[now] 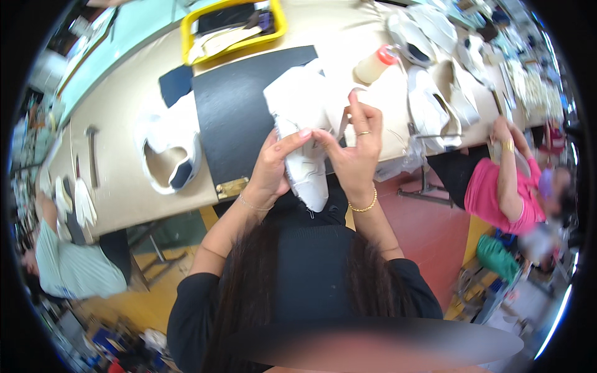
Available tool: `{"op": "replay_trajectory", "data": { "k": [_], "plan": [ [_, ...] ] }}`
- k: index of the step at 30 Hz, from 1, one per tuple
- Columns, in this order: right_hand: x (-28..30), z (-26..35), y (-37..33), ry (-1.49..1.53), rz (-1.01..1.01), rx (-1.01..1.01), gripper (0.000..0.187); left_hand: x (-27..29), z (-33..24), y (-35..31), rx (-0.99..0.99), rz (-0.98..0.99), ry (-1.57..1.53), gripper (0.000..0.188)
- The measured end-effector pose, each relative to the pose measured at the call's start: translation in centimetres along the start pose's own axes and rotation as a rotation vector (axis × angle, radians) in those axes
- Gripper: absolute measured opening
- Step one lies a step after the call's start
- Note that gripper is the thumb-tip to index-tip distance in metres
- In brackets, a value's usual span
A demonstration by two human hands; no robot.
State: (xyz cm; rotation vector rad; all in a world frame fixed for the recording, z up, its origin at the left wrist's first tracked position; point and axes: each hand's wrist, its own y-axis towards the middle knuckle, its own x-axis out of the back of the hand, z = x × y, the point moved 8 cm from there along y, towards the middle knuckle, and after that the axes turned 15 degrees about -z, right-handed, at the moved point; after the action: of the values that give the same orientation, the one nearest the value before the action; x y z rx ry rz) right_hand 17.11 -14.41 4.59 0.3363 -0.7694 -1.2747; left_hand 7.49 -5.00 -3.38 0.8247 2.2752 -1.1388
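Observation:
A white shoe upper (pixel 305 102) is held up in front of me, over the near edge of the table. My left hand (pixel 273 163) grips its left side, the thumb laid across the white material. From the right, my right hand (pixel 357 143) pinches it with the thumb close to the left thumb, while the index finger points upward. What exactly lies between the right fingertips is too small to make out. Beneath the upper, on the table, is a black mat (pixel 233 105). A finished-looking white shoe (pixel 168 149) stands left of the mat.
A yellow basket (pixel 281 28) with odds and ends sits at the back. A bottle with a red cap (pixel 376 64) and several white shoes (pixel 429 102) are at the right. A hammer (pixel 92 155) lies far left. People work on both sides, one in a pink shirt (pixel 497 193).

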Motion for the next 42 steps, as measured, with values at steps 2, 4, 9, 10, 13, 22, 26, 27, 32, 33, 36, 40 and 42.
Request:
{"op": "replay_trajectory", "data": {
  "k": [2, 4, 9, 10, 13, 22, 26, 27, 32, 33, 36, 40, 42],
  "plan": [
    [1.3, 0.0, 0.3, -0.017, -0.057, 0.045, 0.061, -0.8, 0.4, 0.1, 0.008, -0.004, 0.071, 0.045],
    [3.2, -0.5, 1.0, -0.057, -0.138, 0.051, 0.054, -2.6, 0.7, 0.0, -0.008, 0.076, 0.083, 0.046],
    [7.4, -1.2, 1.9, -0.275, -0.265, 0.089, 0.031, -7.7, 3.0, 0.1, -0.061, 0.190, 0.234, 0.053],
    [8.2, -1.5, 2.1, -0.283, -0.297, 0.091, 0.029, -8.8, 3.7, 0.2, -0.052, 0.212, 0.251, 0.054],
    [11.0, -2.9, 2.7, -0.305, -0.368, 0.061, 0.022, -11.9, 5.7, 0.8, 0.003, 0.251, 0.319, 0.053],
    [17.7, -13.2, 5.9, 0.202, -0.516, -0.527, 0.021, -22.8, 7.6, 6.2, 0.163, 0.425, 0.522, 0.047],
    [19.4, -15.7, 6.4, 0.401, -0.573, -0.622, 0.019, -25.5, 8.4, 7.5, 0.129, 0.387, 0.685, 0.047],
    [19.6, -16.3, 6.3, 0.452, -0.586, -0.651, 0.019, -26.2, 8.8, 7.7, 0.122, 0.421, 0.695, 0.047],
    [20.0, -18.3, 6.1, 0.561, -0.548, -0.748, 0.021, -27.5, 10.2, 8.8, 0.235, 0.503, 0.722, 0.047],
    [20.1, -18.5, 6.2, 0.599, -0.546, -0.747, 0.021, -27.3, 10.3, 9.3, 0.248, 0.462, 0.745, 0.046],
    [20.1, -18.9, 6.5, 0.681, -0.528, -0.759, 0.019, -27.4, 10.3, 9.9, 0.235, 0.464, 0.749, 0.043],
    [20.0, -19.7, 6.4, 0.734, -0.504, -0.790, 0.017, -27.6, 10.6, 10.9, 0.286, 0.530, 0.672, 0.039],
    [19.7, -20.6, 5.8, 0.768, -0.491, -0.836, 0.016, -26.6, 11.7, 11.8, 0.403, 0.507, 0.609, 0.038]
  ]
}}
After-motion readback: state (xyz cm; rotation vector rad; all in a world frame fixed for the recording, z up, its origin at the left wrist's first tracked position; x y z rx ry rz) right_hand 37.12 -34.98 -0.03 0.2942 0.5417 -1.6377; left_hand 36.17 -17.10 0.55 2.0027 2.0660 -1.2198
